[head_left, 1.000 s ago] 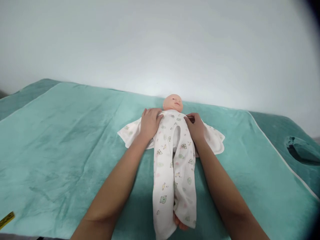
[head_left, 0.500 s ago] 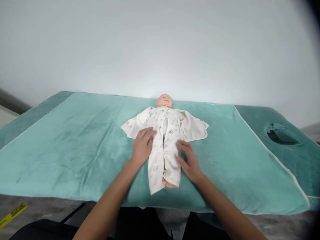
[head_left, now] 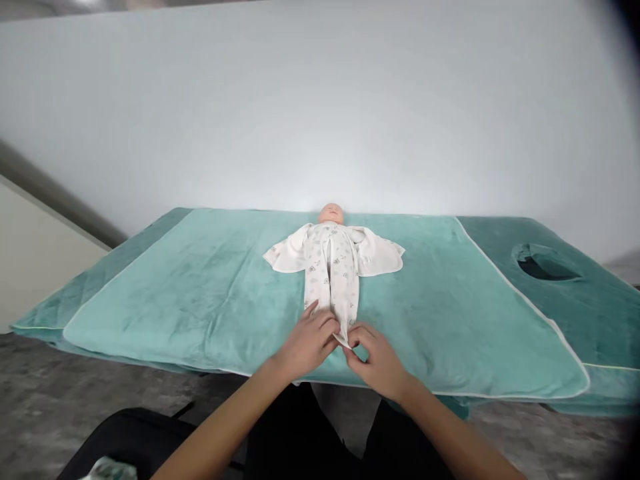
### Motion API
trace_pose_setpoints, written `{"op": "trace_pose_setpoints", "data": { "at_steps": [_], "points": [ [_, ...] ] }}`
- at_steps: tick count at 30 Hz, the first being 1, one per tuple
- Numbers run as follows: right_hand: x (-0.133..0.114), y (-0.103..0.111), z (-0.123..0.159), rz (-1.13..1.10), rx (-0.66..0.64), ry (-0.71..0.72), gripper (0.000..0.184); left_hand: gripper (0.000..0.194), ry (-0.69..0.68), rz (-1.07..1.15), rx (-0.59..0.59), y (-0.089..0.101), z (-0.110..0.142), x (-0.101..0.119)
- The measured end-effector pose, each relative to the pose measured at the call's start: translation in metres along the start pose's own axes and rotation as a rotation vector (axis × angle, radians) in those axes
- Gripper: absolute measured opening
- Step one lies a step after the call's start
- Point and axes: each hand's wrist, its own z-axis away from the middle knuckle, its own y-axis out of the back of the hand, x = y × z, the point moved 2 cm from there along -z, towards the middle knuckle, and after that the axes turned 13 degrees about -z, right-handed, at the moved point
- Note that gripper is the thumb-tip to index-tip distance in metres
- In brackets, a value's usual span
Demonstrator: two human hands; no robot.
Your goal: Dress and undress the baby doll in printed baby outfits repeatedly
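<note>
A baby doll [head_left: 331,213] lies on its back, head toward the wall, dressed in a white printed baby romper [head_left: 345,277]. The wide sleeves spread out to both sides, and a slit runs down the middle of the front. At the lower end of the legs, my left hand [head_left: 314,335] pinches the hem from the left. Opposite it, my right hand [head_left: 374,353] grips the same hem between thumb and fingers. The cloth tapers to a raised point between both hands. The doll's feet are hidden.
A green towel [head_left: 175,287] covers the padded bed [head_left: 590,320], which has a dark face hole [head_left: 547,268] at right. The white wall [head_left: 320,113] rises behind it. A black chair [head_left: 133,433] stands at lower left, near a pale panel [head_left: 40,247].
Both hands have moved down from the romper's sides to its leg hem and closed on it. The foot that showed is now covered. The camera view has shifted.
</note>
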Motion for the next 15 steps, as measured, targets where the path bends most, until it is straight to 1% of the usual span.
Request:
{"op": "trace_pose_setpoints", "data": {
  "at_steps": [2,4,6,8,9,10,11,12,13,15],
  "points": [
    [-0.007,0.009,0.003,0.003,0.002,0.004,0.017,0.007,0.029,0.014,0.060,0.001,0.001,0.011],
    [-0.008,0.016,0.007,0.036,-0.020,0.004,0.017,0.010,0.054,0.034,0.069,0.004,0.002,0.022],
    [-0.005,0.021,0.011,0.085,-0.096,0.013,0.015,0.010,0.032,0.067,0.001,0.011,0.004,0.031],
    [0.003,0.026,0.013,0.119,-0.238,0.040,0.011,0.012,-0.032,0.128,-0.095,0.020,0.006,0.036],
    [0.008,0.029,0.013,0.121,-0.310,0.054,0.009,0.016,-0.049,0.156,-0.123,0.024,0.007,0.034],
    [0.013,0.034,0.012,0.118,-0.360,0.061,0.007,0.020,-0.040,0.173,-0.127,0.028,0.007,0.028],
    [0.020,0.040,0.007,0.119,-0.374,0.060,0.007,0.024,0.002,0.171,-0.106,0.030,0.007,0.019],
    [0.027,0.048,0.000,0.131,-0.342,0.048,0.009,0.027,0.076,0.147,-0.068,0.031,0.006,0.005],
    [0.035,0.056,-0.010,0.160,-0.266,0.027,0.012,0.029,0.170,0.100,-0.023,0.029,0.005,-0.011],
    [0.052,0.071,-0.035,0.256,-0.058,-0.020,0.021,0.027,0.367,-0.023,0.031,0.020,-0.002,-0.049]
  ]
}}
